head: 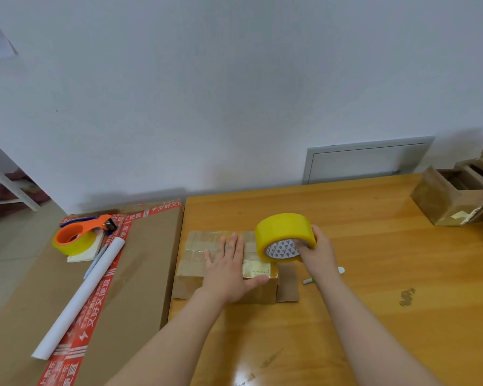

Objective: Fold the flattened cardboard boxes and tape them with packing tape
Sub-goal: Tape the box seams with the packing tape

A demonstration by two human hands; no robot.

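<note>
A small folded cardboard box (195, 274) lies on the wooden table (374, 274), its top crossed with clear tape and one side flap (287, 285) lying flat to the right. My left hand (229, 266) rests flat on the box top, fingers straight and thumb along the front edge. My right hand (315, 254) grips a yellow roll of packing tape (282, 235), fingers inside its patterned core. The roll stands on edge at the box's right end.
A large carton (140, 274) with red printed tape stands at the left and bears an orange tape dispenser (81, 235), a white paper roll (81, 296) and a pen. Taped small boxes (455, 196) sit at the far right. A small marker (308, 280) lies by my right wrist.
</note>
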